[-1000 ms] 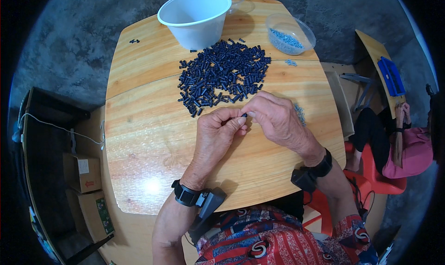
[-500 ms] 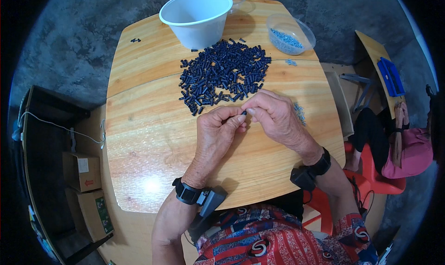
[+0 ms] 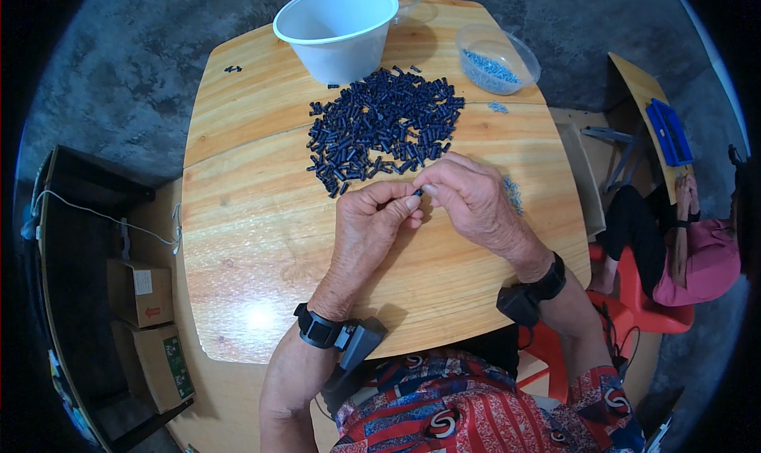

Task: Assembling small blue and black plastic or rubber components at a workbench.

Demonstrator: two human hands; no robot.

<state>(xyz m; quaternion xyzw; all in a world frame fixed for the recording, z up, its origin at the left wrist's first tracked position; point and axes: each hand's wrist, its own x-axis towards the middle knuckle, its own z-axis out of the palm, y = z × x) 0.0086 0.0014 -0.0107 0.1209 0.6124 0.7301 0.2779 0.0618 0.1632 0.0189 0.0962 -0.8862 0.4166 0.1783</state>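
Note:
My left hand (image 3: 371,221) pinches a small black cylindrical piece (image 3: 418,192) between thumb and forefinger, just nearer to me than the heap. Thumb and fingertips of my right hand (image 3: 469,198) are closed at the other end of that piece; what they grip there, if anything, is hidden. A large heap of similar short black pieces (image 3: 372,132) lies on the wooden table (image 3: 261,271) beyond both hands. Beside my right hand, partly covered by it, is a small pile of thin silvery pieces (image 3: 512,193) that look like screws.
A white tub (image 3: 337,53) stands behind the heap. Silvery pieces fill part of a clear bowl (image 3: 519,53) at the far right, with a few more (image 3: 498,107) before it. Cardboard boxes (image 3: 141,294) sit at left. Another person (image 3: 705,255) sits at right near a blue tray (image 3: 668,132).

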